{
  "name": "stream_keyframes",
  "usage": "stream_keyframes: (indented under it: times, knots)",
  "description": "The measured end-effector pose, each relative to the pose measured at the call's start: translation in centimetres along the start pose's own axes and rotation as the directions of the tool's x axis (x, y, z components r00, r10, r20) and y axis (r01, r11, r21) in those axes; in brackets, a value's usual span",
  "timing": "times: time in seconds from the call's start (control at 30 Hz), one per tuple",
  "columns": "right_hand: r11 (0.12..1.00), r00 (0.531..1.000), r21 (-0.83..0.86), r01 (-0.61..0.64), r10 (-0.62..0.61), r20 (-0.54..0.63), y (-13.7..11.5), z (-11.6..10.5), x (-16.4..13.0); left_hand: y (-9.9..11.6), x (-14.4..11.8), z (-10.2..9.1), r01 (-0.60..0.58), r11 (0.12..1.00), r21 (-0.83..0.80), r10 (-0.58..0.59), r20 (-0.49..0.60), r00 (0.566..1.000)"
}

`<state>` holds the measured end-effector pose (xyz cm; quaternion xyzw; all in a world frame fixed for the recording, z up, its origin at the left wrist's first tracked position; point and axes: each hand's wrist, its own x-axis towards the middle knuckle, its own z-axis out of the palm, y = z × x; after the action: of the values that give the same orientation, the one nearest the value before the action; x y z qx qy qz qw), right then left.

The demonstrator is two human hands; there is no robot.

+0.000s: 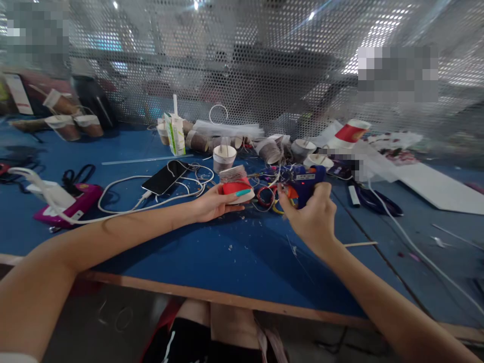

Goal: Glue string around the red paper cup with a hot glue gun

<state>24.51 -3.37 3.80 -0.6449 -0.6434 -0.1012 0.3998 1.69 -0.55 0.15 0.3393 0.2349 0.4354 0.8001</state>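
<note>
Knees of the person show lowest in the view, under the wooden edge of the blue table (242, 262). Above that edge both forearms reach forward over the table.

Left hand (215, 201) has its fingers closed around a red and white paper cup (237, 185), which lies on its side, just left of the glue gun. Right hand (313, 214) is wrapped around the handle of the blue glue gun (307, 182); the nozzle points left toward the cup and seems very near to it, but I cannot tell if they touch.

I think the main danger is hot glue. The thumb of the left hand lies on the cup wall close to the nozzle, so a drop could reach the skin. A thread of glue could also fall on the loose wires (268, 194) under the gun and stick them together. The cup is thin, and a hard squeeze may bend it.

Left of the glue gun, beyond the cup, a black phone (165, 177) lies with a white cable (124, 199) that loops over the table; the forearm could pull it. Farther left is a pink device (75, 201). Behind the glue gun stand more paper cups (224, 158) and a small drink carton (176, 133), before a metal mesh wall (264, 60). Right of the gun, black scissors (372, 200) lie well apart.
</note>
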Motion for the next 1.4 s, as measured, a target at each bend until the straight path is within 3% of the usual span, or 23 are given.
stream_keyframes:
  times: [0.33, 0.77, 1.0, 1.4]
  knots:
    - [0.998, 0.995, -0.025, 0.061, -0.059, 0.082, 0.3, 0.68, -0.51, -0.17, -0.12, 0.07, 0.006, 1.0, 0.03, -0.005, -0.031, 1.0]
    - [0.997, 0.993, -0.044, 0.066, -0.061, 0.106, -0.14, -0.07, -0.79, 0.26, -0.46, 0.24, 0.026, 1.0, 0.011, -0.027, 0.014, 1.0]
    - [0.998, 0.988, -0.038, 0.041, -0.035, 0.151, -0.42, -0.25, -0.99, 0.23, -0.52, 0.7, 0.02, 1.0, 0.022, -0.019, -0.024, 1.0]
    - [0.992, 0.991, -0.022, 0.123, -0.122, 0.053, 0.04, -0.2, -1.07, 0.21, -0.62, 0.17, 0.006, 1.0, 0.009, -0.006, -0.013, 1.0]
